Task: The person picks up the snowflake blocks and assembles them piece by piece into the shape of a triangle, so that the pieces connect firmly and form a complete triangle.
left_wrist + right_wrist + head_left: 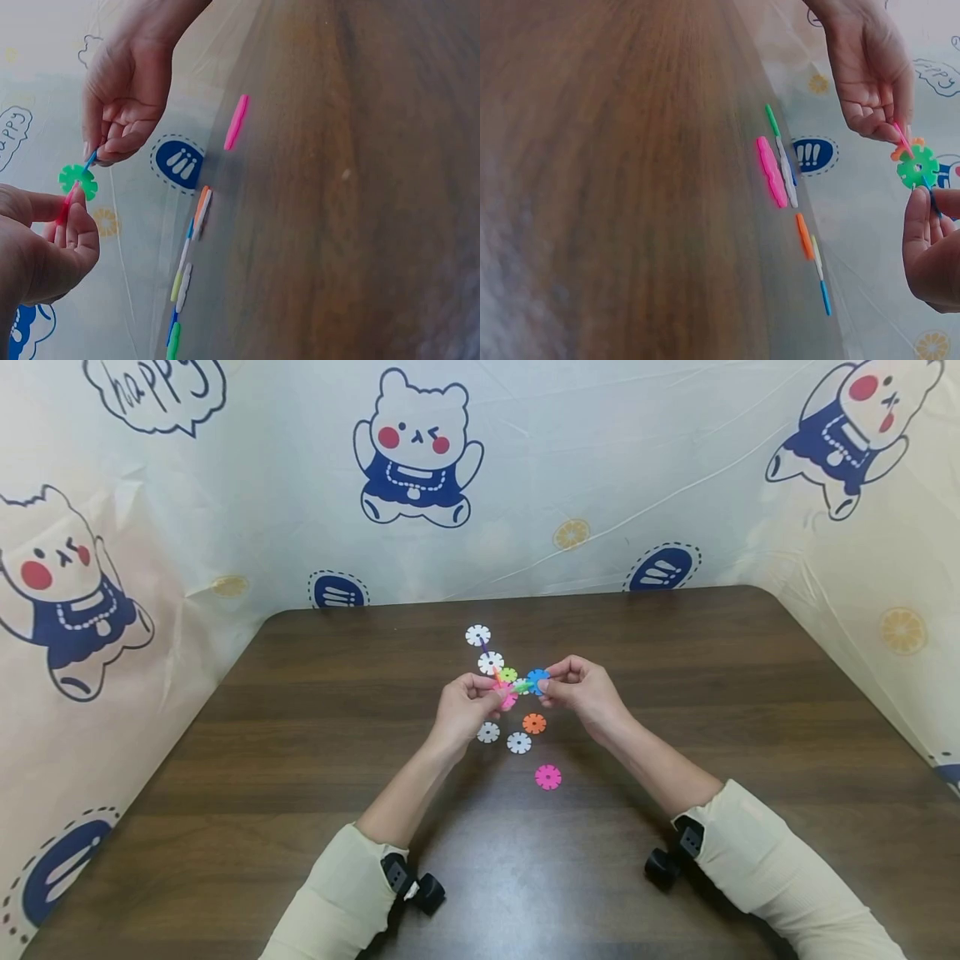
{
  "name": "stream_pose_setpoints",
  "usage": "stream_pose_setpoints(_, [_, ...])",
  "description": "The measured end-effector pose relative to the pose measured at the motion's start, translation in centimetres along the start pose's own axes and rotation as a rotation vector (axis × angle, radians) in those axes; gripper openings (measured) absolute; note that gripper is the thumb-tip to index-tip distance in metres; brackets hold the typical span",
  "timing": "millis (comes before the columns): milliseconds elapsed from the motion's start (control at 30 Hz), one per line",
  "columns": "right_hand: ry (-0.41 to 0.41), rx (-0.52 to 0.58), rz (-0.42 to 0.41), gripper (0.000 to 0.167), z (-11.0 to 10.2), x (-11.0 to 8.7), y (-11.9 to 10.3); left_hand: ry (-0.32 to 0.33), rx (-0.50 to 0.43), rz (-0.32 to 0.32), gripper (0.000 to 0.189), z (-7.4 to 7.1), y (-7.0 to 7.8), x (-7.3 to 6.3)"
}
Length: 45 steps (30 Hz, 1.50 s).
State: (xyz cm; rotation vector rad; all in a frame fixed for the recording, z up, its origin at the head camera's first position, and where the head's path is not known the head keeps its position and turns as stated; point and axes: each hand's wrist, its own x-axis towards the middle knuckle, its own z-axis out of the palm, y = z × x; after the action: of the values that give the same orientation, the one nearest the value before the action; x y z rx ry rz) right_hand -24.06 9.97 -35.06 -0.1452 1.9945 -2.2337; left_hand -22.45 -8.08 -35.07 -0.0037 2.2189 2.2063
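My left hand (467,708) pinches a pink notched plastic disc (508,697) between thumb and fingers. Across from it, my right hand (587,693) pinches a blue notched disc (537,680) by its edge. Between the two sits a green disc (78,182), with the pink and blue discs meeting its rim from opposite sides. A bit of an orange disc (919,141) shows behind the green one in the right wrist view. The joined discs are held up above the table, and the fingertips cover parts of the pink and blue ones.
Loose discs lie on the brown table (300,760): an orange one (534,723), a pink one (548,777) nearest me, and several white ones, including one (519,742) below the hands. Farther back are a white disc (477,635) and a yellow-green one (507,675). A printed sheet (525,468) hangs behind.
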Motion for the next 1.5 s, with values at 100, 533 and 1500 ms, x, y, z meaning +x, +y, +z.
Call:
stream_pose_setpoints(100, [-0.017, -0.019, -0.002, 0.017, -0.1, 0.1, 0.2, 0.003, 0.005, -0.007, 0.014, -0.2, 0.0, 0.0])
stream_pose_setpoints(533, [-0.132, -0.386, 0.001, 0.028, -0.8, 0.9, 0.9, 0.068, 0.002, -0.038, 0.015, -1.4, 0.7, 0.1])
stream_pose_setpoints(1500, [-0.296, -1.008, -0.023, 0.034, -0.3, 2.0, 2.7, 0.151, -0.097, -0.066, 0.015, -1.6, 1.0, 0.2])
